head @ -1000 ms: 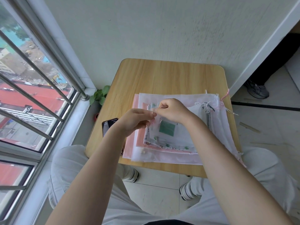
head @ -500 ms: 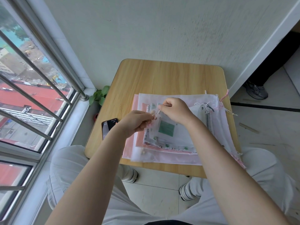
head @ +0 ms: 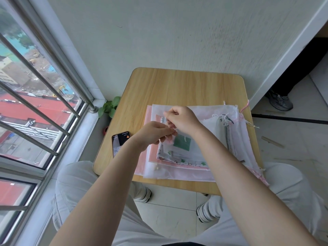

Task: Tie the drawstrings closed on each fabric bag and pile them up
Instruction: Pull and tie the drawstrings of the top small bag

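The white drawstrings (head: 170,129) of the topmost small bag (head: 179,148) are pinched between the left hand (head: 153,134) and the right hand (head: 182,119), both clenched on cord just above the bag's mouth. The bag lies on the stack of bags (head: 177,173), directly below the grip. Tension is best kept equal on both ends, and the knot is best drawn down toward the mouth, so that the stack beneath is not dragged.

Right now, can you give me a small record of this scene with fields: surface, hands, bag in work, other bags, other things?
surface: wooden table
left hand: pinches the white drawstring
right hand: pinches the same drawstring
bag in work: small bag with a green patch, on top of the pile of flat bags
other bags: bunched bags at the right edge
other things: phone, potted plant
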The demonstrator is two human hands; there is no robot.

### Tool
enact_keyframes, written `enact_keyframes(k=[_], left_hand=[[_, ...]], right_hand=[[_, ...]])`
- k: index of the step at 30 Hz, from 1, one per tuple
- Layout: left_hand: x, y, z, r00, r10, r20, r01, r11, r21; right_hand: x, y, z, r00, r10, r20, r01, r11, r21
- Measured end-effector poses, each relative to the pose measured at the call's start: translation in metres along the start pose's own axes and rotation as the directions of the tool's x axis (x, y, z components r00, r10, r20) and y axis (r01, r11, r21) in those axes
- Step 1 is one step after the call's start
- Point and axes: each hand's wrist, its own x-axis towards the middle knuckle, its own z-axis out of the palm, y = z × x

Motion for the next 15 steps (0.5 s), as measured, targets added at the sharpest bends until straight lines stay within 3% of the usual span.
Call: enact_keyframes(k=[3,8,12,15], left_hand=[[0.001,-0.006,-0.001,1.000,0.002,0.007,-0.001,0.996,-0.085],[0.007,-0.014,-0.003,0.997,-0.071,-0.033,0.057,0.946,-0.320],[0.010,-0.015,-0.002,0.991,-0.117,-0.062,0.088,0.932,-0.352],[0.009,-0.013,-0.001,0.990,-0.139,-0.038,0.116,0.928,-0.354]], right_hand=[[-0.003,0.000,-0.003,0.999,0.043,-0.012,-0.043,0.998,0.053],[-0.010,0.009,-0.015,0.991,0.136,-0.009,-0.136,0.990,-0.021],[-0.013,0.017,-0.017,0.979,0.189,0.070,-0.188,0.982,-0.028],[-0.014,0.019,-0.015,0.982,0.158,0.100,-0.149,0.984,-0.095]])
